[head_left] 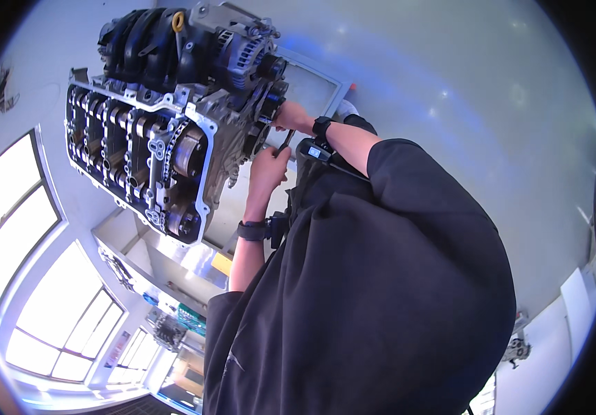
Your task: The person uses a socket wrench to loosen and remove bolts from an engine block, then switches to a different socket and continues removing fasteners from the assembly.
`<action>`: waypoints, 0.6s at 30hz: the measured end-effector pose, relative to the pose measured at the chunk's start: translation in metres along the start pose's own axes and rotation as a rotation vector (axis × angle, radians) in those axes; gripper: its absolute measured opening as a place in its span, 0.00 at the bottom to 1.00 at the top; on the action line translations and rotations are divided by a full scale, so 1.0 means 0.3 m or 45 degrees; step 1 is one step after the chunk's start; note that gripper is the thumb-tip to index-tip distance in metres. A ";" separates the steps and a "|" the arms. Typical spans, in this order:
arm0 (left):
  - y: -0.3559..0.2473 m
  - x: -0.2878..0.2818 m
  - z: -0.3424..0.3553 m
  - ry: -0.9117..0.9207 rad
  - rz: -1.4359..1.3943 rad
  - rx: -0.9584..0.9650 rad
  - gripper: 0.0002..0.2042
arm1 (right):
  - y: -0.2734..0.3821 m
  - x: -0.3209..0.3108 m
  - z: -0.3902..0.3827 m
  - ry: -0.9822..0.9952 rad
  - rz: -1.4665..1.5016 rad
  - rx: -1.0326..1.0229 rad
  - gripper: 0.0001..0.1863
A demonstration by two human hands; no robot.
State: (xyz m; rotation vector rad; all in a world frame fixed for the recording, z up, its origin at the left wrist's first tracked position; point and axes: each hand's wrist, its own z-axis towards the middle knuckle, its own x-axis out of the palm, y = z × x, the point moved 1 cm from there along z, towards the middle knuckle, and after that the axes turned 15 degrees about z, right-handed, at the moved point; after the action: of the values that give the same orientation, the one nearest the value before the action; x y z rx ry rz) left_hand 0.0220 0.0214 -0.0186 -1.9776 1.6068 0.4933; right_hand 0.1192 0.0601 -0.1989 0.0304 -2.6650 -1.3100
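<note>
A car engine (225, 135) with its top uncovered stands ahead and to my left. Its camshafts (128, 152), a timing chain (167, 162) and a cam sprocket (188, 155) lie exposed. My left hand (267, 171) is closed around a dark, slim-handled tool (286, 142) that slants up toward the other hand. At the engine's pulley side, my right hand (292, 117) has its fingers curled close to a black pulley (270, 102). Those fingertips are partly hidden, so what they grip cannot be made out.
Above the camshafts sit a black intake manifold (156, 45), an alternator (239, 54) and a yellow dipstick ring (178, 21). A grey metal frame (336, 97) stands beyond my hands. Another engine (166, 328) is at lower left, near the windows (62, 318).
</note>
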 end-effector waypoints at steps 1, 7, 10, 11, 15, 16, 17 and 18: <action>0.018 0.002 0.010 -0.016 -0.055 0.011 0.20 | -0.009 -0.009 0.005 0.094 0.068 0.010 0.08; 0.273 0.009 0.011 0.090 -0.319 -0.060 0.16 | -0.037 0.009 -0.009 0.528 0.812 0.213 0.09; 0.392 0.017 0.032 0.104 -0.468 -0.165 0.13 | -0.059 0.031 0.004 0.416 0.689 0.179 0.09; 0.444 0.023 0.039 0.121 -0.543 -0.214 0.11 | -0.056 0.038 0.001 0.428 0.684 0.178 0.09; 0.369 0.004 0.035 0.244 -0.325 -0.298 0.12 | -0.047 0.023 -0.007 0.232 0.594 0.156 0.07; 0.335 -0.001 0.020 0.242 -0.342 -0.304 0.12 | -0.036 0.025 -0.012 0.148 0.552 0.138 0.07; 0.297 -0.001 0.005 0.197 -0.248 -0.276 0.15 | -0.029 0.032 -0.024 0.158 0.538 0.144 0.07; 0.253 -0.005 0.002 0.143 -0.157 -0.243 0.19 | -0.004 0.026 -0.034 0.113 0.466 0.138 0.08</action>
State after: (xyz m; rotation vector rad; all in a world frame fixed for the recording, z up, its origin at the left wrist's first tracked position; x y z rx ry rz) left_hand -0.0522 0.0121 -0.0317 -2.2674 1.5409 0.5113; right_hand 0.1131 0.0506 -0.1926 -0.3592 -2.5086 -1.0238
